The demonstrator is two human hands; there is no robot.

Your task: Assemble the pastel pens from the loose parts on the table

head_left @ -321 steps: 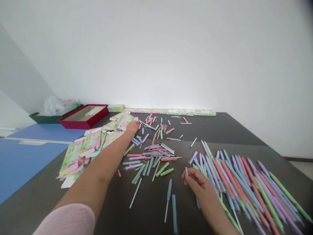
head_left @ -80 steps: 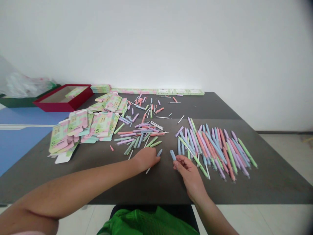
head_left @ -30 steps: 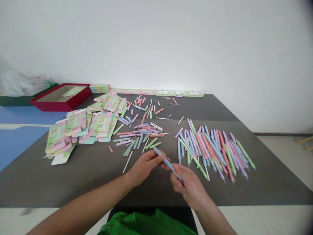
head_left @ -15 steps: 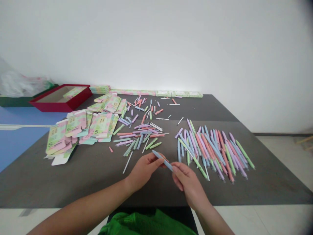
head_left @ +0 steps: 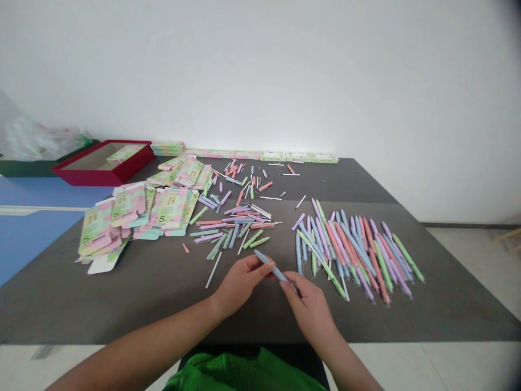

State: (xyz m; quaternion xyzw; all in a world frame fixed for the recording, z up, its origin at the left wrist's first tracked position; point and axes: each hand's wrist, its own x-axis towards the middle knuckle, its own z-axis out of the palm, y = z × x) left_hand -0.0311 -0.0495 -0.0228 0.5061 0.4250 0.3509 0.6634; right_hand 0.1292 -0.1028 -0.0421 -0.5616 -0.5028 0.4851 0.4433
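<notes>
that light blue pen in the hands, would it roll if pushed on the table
It would probably roll if nudged: the light blue plastic pen has a slim, rounded barrel, and the dark tabletop looks smooth. It seems light, pinched only by the fingertips of the left hand and right hand. It also looks stiff, running straight between them.

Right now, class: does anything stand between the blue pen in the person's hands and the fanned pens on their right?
Nothing visible does. Held by the left hand and right hand, the pale blue pen has only dark tabletop between it and the fanned pens.
</notes>
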